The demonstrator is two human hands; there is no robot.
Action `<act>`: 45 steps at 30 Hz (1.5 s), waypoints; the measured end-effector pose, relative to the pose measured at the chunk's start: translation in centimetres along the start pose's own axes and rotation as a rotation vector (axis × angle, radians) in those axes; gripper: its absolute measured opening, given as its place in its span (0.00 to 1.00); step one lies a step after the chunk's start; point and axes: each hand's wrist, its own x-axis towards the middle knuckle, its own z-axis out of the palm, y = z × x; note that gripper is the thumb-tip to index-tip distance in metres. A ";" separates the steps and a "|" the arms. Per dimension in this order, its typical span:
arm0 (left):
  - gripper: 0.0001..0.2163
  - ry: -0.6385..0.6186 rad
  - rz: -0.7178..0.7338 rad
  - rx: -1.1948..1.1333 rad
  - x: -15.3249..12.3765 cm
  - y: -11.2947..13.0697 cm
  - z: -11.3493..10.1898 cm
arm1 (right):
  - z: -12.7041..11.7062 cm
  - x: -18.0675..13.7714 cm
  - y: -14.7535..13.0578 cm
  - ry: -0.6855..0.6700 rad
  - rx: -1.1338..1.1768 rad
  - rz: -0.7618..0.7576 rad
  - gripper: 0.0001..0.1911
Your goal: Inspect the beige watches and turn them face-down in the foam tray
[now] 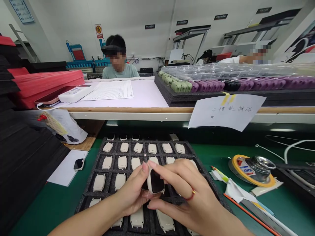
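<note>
The left hand (133,195) and right hand (189,196) meet at the lower centre of the frame. Their fingers are closed from both sides on one small cream-cased watch body with a black screen (155,181), held just above the black foam tray of square pockets (91,173) on the green tabletop (61,203). Nearly every visible pocket holds a like cream piece lying back up. The pockets under the hands are hidden, so I cannot tell whether one is vacant. By my reading the tray is largely filled, with this piece the one in work. Another black-screened piece (78,164) lies alone on a white sheet (64,170) left of the tray.
</note>
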 end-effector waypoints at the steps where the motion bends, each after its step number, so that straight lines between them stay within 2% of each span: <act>1: 0.24 0.018 0.011 0.026 0.0 -0.1 0.0 | 0.2 -0.1 0.0 -0.023 0.027 0.058 0.29; 5: 0.23 0.072 -0.010 -0.005 0.0 -0.1 0.0 | 0.1 -0.2 0.4 -0.034 0.210 0.203 0.28; 10: 0.25 0.070 0.016 -0.023 -0.1 0.3 -0.1 | -0.6 0.1 0.7 -0.006 0.252 0.183 0.30; 14: 0.26 0.117 -0.012 -0.031 -0.1 0.0 -0.4 | -0.9 0.5 0.7 -0.066 0.180 0.164 0.29; 17: 0.20 0.152 -0.009 -0.033 0.2 0.1 -0.5 | -1.5 0.7 1.5 -0.064 0.028 0.165 0.24; 20: 0.12 0.179 0.000 -0.036 0.8 0.7 -0.6 | -1.9 0.1 3.4 -0.037 -0.063 0.294 0.18; 22: 0.12 0.222 0.026 -0.031 1.0 1.1 -0.5 | -1.5 -0.9 4.7 -0.094 -0.065 0.392 0.15; 24: 0.16 0.239 0.070 0.038 1.1 1.3 -0.4 | -0.7 -2.4 5.9 -0.163 -0.065 0.418 0.15; 28: 0.18 0.191 0.108 0.286 0.8 1.3 -0.1 | 0.5 -4.3 6.8 -0.239 -0.069 0.422 0.20; 30: 0.19 0.175 0.077 0.317 0.8 1.1 -0.1 | 0.0 -4.0 6.4 -0.226 -0.057 0.418 0.20; 34: 0.23 0.109 -0.019 0.163 0.9 0.8 -0.3 | -1.9 -1.2 3.9 -0.085 0.049 0.373 0.12; 36: 0.20 0.077 -0.036 0.076 0.9 0.7 -0.4 | -2.3 0.0 2.5 -0.118 0.113 0.298 0.17; 38: 0.19 0.059 -0.046 0.003 0.9 0.6 -0.4 | -2.0 0.5 1.5 -0.153 0.155 0.248 0.17; 40: 0.20 0.047 -0.053 -0.064 0.8 0.6 -0.4 | -1.3 0.5 1.0 -0.151 0.192 0.219 0.10; 42: 0.19 0.047 -0.046 -0.108 0.7 0.6 -0.4 | -0.6 0.3 0.9 -0.119 0.221 0.201 0.05; 45: 0.18 0.053 -0.033 -0.110 0.4 0.6 -0.2 | 0.2 0.2 0.9 -0.034 0.265 0.196 0.04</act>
